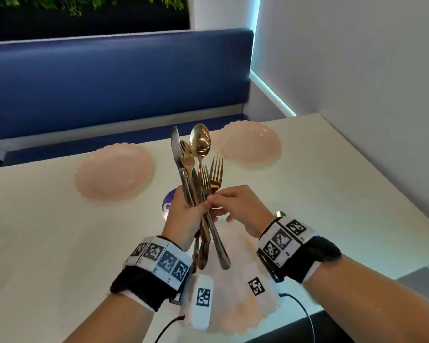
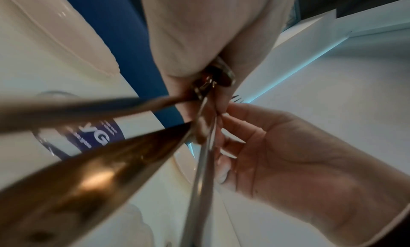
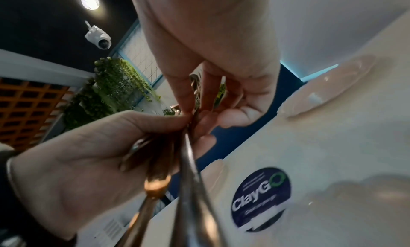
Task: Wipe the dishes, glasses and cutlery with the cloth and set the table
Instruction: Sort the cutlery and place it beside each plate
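Holding a bundle of cutlery (image 1: pixel 196 184) upright over a pale counter (image 1: pixel 332 194) — booth corner, blue padded bench (image 1: pixel 109 82), white wall (image 1: pixel 357 58), hanging greenery behind.

Smooth matte counter carrying two pink scalloped plates (image 1: pixel 114 172) at the far edge, well apart, a third plate (image 1: pixel 243 315) near, under the wrists, plus a round purple sticker (image 3: pixel 261 200). Gold spoon (image 1: pixel 200 141), gold forks (image 1: pixel 216 169) and a steel knife (image 1: pixel 177 154) fanned out above, polished handles crossing below — all clenched in the left hand (image 1: pixel 183 216), fingers curled round the shanks. Right hand (image 1: pixel 238 206) just beside it, fingertips (image 2: pixel 221 116) pinching a shank within the bundle; which piece, cannot tell.
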The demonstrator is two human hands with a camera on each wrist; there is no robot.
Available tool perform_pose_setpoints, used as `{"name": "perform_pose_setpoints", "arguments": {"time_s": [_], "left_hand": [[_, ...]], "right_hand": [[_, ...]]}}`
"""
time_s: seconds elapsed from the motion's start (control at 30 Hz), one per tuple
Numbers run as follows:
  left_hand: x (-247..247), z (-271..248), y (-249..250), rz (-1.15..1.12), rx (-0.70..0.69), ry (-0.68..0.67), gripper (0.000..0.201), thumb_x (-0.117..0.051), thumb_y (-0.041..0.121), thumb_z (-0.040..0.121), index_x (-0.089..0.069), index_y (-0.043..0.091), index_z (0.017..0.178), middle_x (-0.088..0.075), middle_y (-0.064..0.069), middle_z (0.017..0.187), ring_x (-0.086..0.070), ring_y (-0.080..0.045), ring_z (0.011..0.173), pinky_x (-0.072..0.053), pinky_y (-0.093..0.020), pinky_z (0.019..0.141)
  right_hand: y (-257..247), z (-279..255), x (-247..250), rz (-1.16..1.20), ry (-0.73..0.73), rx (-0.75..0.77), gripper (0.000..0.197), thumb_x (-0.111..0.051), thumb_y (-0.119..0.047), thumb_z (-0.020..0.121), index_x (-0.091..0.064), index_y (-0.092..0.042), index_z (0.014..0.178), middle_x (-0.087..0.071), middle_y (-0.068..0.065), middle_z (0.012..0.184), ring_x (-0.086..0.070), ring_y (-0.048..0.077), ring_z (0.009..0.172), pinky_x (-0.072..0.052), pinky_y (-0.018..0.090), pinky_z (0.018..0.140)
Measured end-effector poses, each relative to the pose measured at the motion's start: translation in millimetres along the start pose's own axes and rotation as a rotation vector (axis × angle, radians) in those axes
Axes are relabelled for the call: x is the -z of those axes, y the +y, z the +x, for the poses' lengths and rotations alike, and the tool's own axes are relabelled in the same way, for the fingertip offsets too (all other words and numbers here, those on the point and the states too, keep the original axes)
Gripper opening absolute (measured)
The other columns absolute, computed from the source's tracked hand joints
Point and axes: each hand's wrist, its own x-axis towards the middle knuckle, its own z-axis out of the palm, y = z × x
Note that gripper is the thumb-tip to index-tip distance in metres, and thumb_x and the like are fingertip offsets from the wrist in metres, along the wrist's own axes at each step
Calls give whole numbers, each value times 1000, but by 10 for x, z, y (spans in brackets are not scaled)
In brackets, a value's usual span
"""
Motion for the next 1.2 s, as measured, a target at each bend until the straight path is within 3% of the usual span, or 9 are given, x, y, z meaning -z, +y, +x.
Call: {"name": "perform_pose_setpoints", "arguments": {"time_s": [0.13, 0.3, 0.47, 0.6, 0.67, 0.73, 0.8, 0.93, 1.2], "left_hand": [[493, -91, 35, 65, -49, -16, 30, -56, -7, 85, -48, 16, 102, -66, -19, 96, -69, -33, 80, -58, -47, 76], [1330, -169, 87, 65, -18, 58, 28, -54, -6, 87, -43, 13, 105, -62, -21, 97, -69, -25, 68, -58, -25, 60], [2038, -303, 151, 124, -6, 90, 24, -47, -1, 92, -39, 17, 106, -63, -11, 85, -65, -20, 66, -44, -14, 39], [2289, -372, 128, 117, -22, 56, 21, -48, -3, 92, -41, 16, 100, -64, -11, 83, -68, -18, 62, -56, -25, 58], [2344, -396, 98, 109, -26, 38, 21, -47, -4, 92, -42, 13, 102, -64, -11, 82, -69, -15, 59, -59, -32, 67], [2363, -430, 81, 98, -24, 21, 23, -47, -5, 92, -41, 12, 105, -64, -11, 82, -69, -13, 57, -60, -29, 66], [2373, -460, 73, 98, -17, 16, 22, -47, -4, 92, -41, 13, 105, -64, -10, 83, -69, -13, 57, -60, -27, 63], [2403, -483, 26, 97, -3, 30, 21, -48, -3, 92, -42, 14, 104, -65, -10, 84, -69, -14, 59, -59, -29, 66], [2370, -488, -15, 89, 3, 36, 25, -49, -3, 91, -44, 21, 91, -65, -12, 85, -69, -20, 65, -58, -37, 74]], "right_hand": [[-136, -123, -484, 87, 40, -52, 14, -61, -11, 88, -68, -11, 77, -62, 3, 67, -56, 10, 58, -41, 16, 49], [-279, -213, -961, 60, 251, 74, 13, -49, -9, 95, -59, -5, 89, -53, 1, 67, -49, 9, 56, -39, 13, 45], [105, -364, -1467, -271, -10, -62, 29, -48, -4, 93, -54, -12, 66, -51, 4, 57, -49, 6, 42, -41, 19, 42], [533, -402, -1891, -468, -122, -210, 21, -47, -8, 93, -55, -7, 74, -55, 5, 62, -52, 14, 51, -49, 24, 50], [620, -363, -1979, -578, -120, -223, 18, -45, -10, 94, -61, -3, 91, -64, 14, 80, -56, 22, 65, -55, 35, 68], [660, -340, -2018, -670, -135, -197, 28, -42, -11, 94, -62, -4, 113, -65, 19, 106, -59, 28, 86, -51, 36, 83], [704, -333, -2051, -723, -117, -193, 32, -43, -11, 94, -60, -7, 120, -63, 18, 116, -59, 32, 105, -48, 37, 92], [756, -342, -2077, -926, -6, -211, 25, -49, -13, 94, -59, 1, 112, -66, 17, 112, -63, 28, 103, -50, 30, 85], [787, -509, -2019, -1108, -61, -131, 25, -45, -4, 92, -57, -4, 115, -64, 11, 112, -52, 18, 80, -47, 25, 75]]}}
